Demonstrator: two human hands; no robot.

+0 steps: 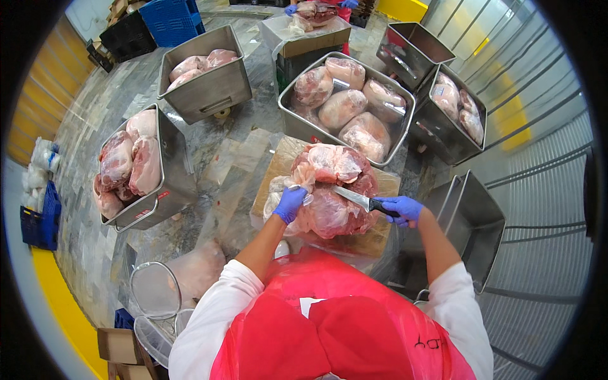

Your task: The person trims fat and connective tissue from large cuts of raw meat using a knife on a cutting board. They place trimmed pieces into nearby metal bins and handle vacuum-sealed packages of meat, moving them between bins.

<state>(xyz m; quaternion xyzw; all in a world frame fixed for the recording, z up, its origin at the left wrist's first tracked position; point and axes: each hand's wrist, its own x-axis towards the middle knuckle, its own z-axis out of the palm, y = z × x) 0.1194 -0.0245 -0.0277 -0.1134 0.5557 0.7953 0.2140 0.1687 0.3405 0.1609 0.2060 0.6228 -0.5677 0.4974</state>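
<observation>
My right hand (403, 211) is wrapped round a black-handled knife (358, 199), its blade against a large piece of meat (329, 208) on the board (277, 163). My left hand (291, 204), fingers curled, grips a loose pinkish flap (305, 176) at the meat's left side. Farther off, a metal bin (292, 123) holds more pieces (342, 109).

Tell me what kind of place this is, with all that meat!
Probably a meat-cutting room. Metal bins hold big chunks of raw meat, and the person's gloved right hand holds a knife against another large piece.
</observation>
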